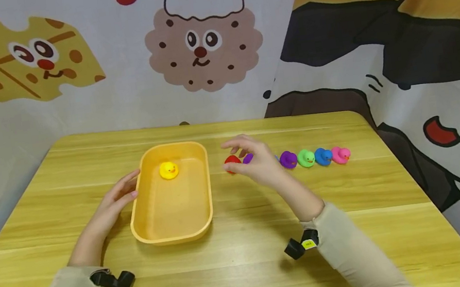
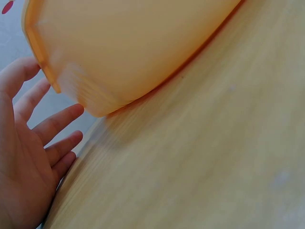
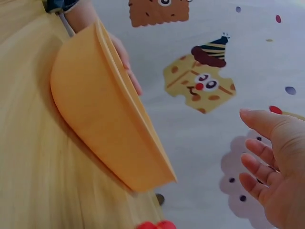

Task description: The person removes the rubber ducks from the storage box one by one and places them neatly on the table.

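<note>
My left hand (image 1: 107,210) rests at the left rim of a yellow-orange plastic tray (image 1: 173,210), its fingers loosely spread along the outside. In the left wrist view, fingertips meet the tray's edge. Inside the tray, toward the far end, sits a yellow toy duck (image 1: 169,170). My right hand (image 1: 261,161) hovers over the left end of a row of toy ducks, thumb and fingers apart with nothing between them. Nearest to it are a red duck (image 1: 232,158) and a purple duck (image 1: 248,158), both partly covered by the hand.
Right of the hand the row goes on with a purple duck (image 1: 288,160), a green duck (image 1: 306,158), a blue duck (image 1: 323,156) and a pink duck (image 1: 341,155). A cartoon-printed cloth (image 1: 119,110) hangs behind the wooden table (image 1: 239,274).
</note>
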`<state>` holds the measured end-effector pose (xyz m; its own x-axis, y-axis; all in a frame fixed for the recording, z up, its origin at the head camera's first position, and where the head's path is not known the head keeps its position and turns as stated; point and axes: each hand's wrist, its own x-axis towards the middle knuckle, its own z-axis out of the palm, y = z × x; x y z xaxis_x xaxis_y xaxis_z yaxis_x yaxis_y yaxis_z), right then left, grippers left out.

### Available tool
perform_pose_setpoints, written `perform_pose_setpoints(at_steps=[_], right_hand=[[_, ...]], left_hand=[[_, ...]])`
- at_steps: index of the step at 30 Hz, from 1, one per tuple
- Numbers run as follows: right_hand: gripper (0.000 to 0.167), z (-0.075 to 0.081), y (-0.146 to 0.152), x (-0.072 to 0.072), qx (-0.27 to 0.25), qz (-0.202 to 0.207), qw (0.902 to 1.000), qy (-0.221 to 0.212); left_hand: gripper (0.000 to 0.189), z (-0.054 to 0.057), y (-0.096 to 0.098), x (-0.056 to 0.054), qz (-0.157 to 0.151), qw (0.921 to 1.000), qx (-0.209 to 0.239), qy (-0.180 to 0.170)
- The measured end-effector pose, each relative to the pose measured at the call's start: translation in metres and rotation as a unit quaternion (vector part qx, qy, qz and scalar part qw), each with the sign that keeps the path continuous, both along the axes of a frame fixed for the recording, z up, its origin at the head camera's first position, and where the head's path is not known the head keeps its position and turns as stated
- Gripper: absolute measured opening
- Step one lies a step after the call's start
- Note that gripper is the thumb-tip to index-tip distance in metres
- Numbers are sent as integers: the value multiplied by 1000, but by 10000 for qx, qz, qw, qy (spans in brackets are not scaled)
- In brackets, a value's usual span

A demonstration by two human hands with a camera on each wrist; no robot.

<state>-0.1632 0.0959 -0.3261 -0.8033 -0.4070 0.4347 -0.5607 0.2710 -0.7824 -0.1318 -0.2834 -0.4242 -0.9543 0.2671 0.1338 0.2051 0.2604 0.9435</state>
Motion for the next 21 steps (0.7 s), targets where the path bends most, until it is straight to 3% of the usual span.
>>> perform_pose_setpoints(at_steps=[6, 12, 21], right_hand=[[37, -6, -24, -2, 212, 246, 9994, -132], [37, -15, -46, -7, 238, 530, 9969, -538], [39, -27, -72, -20, 402, 672, 9932, -861]], left_hand=[[52, -1, 0, -1, -37, 10000, 0, 67], [52, -1, 0, -1, -61, 10000, 8, 62], [51, -1, 0, -1, -95, 9999, -3, 77]])
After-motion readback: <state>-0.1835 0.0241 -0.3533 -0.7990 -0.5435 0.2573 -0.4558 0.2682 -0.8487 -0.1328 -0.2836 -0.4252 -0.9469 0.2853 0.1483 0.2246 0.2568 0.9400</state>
